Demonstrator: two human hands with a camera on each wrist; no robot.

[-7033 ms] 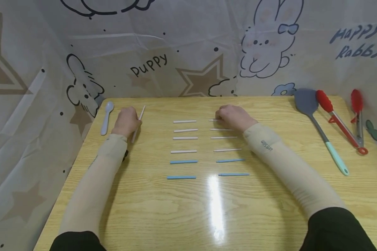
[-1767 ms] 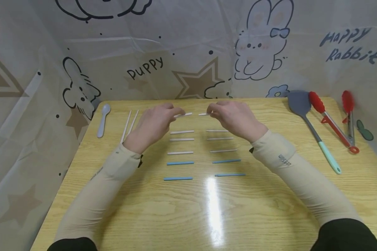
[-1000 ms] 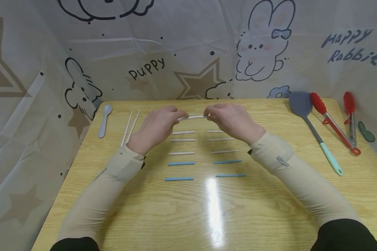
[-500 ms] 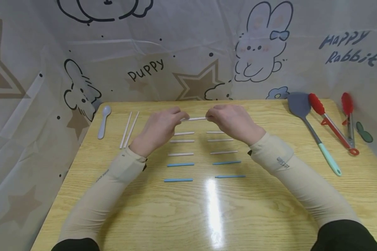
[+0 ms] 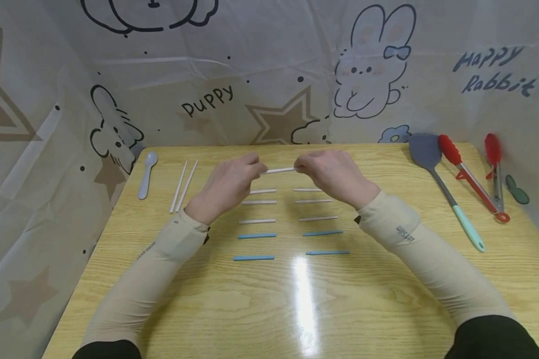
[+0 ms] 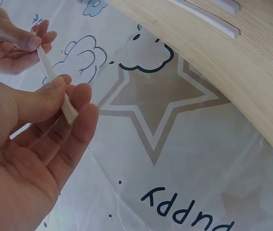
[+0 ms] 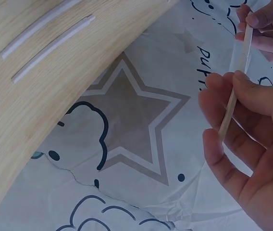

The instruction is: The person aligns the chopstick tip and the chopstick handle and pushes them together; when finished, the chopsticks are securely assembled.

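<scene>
Above the far part of the table, my left hand (image 5: 233, 179) and right hand (image 5: 334, 172) pinch the two ends of one thin white chopstick (image 5: 280, 170). Its two halves meet end to end in a straight line between my fingers. In the left wrist view, the chopstick (image 6: 46, 64) runs under my left thumb, its squared end sticking out past the fingers. The right wrist view shows the narrower end of the chopstick (image 7: 229, 108) between my right thumb and fingers. Below lie white half-sticks (image 5: 257, 221) and blue half-sticks (image 5: 253, 258) in two columns.
Two long white chopsticks (image 5: 187, 186) and a pale spoon (image 5: 147, 175) lie at the left. At the right are a grey spatula (image 5: 444, 184) with a mint handle and red-tipped tongs (image 5: 473, 182). A printed cloth (image 5: 278, 65) hangs behind the wooden table (image 5: 233, 309).
My left hand has let go of a long chopstick at the left. Both hands picked up the farthest white halves and brought their ends together. Over the last half second they barely move.
</scene>
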